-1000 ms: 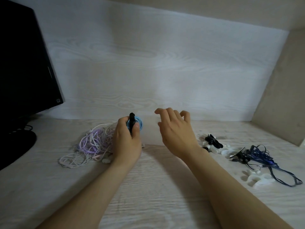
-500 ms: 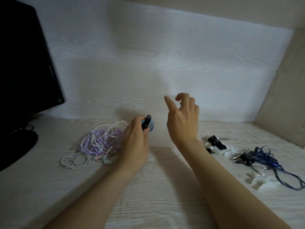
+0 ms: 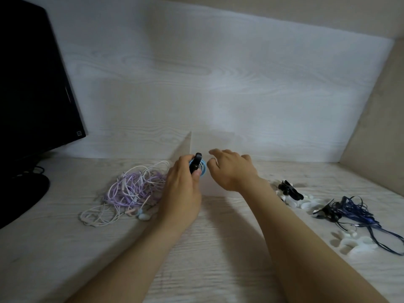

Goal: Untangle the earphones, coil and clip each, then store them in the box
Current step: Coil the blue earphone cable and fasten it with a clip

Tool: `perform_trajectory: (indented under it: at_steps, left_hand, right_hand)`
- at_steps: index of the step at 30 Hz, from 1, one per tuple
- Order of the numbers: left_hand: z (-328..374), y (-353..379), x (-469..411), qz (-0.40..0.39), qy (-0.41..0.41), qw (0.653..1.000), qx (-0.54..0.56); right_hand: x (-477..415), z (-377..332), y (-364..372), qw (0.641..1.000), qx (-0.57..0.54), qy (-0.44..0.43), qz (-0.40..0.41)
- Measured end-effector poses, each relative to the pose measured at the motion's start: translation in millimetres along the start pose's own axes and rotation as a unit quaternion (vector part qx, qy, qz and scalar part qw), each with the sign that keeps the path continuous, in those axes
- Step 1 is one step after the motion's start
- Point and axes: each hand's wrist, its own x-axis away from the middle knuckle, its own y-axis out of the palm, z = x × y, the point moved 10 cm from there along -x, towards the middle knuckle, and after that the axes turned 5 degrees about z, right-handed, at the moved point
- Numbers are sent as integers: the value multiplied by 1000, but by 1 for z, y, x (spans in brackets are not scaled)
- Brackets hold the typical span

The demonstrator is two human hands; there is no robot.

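Left hand (image 3: 181,193) is pinching blue earphone coil (image 3: 203,169) by its black clip (image 3: 197,161), frame centre, beside white box (image 3: 184,147). Right hand (image 3: 231,171) is hovering alongside, fingers loose, empty. Suggest pinning the clip with the thumb while lowering the coil in flat.

A pale grey-white wood-grain tabletop (image 3: 218,270) carries a lilac-and-white tangle of earphone cables (image 3: 131,189), a light-blue coiled earphone cable (image 3: 203,169) with a black plastic clip (image 3: 195,165), a dark-blue tangled earphone cable (image 3: 354,209), white plastic clips (image 3: 358,246) and a black flat monitor (image 3: 32,84).
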Motion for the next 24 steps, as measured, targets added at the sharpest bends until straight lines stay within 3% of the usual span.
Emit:
perform_trajectory:
  at_steps: [6, 10, 12, 14, 16, 19, 24]
  left_hand:
    - [3, -1, 0, 2, 0, 1000, 6]
    - [8, -8, -1, 26, 2, 1000, -1]
    - [10, -12, -3, 36, -5, 999, 31]
    - [9, -18, -7, 49, -9, 997, 62]
    - [12, -24, -10, 65, 9, 995, 77]
    - [17, -30, -12, 79, 22, 994, 75]
    - [18, -28, -13, 60, 34, 996, 50]
  right_hand:
    - [4, 1, -8, 999, -17, -21, 19]
    - [12, -6, -27, 994, -28, -44, 101]
    - [20, -12, -41, 983, -102, -58, 143]
    - [29, -18, -51, 954, -259, -60, 135]
    - [35, -29, -49, 920, -380, -57, 79]
    - [39, -42, -45, 881, -469, -53, 31]
    - [39, -45, -47, 815, -577, -39, 32]
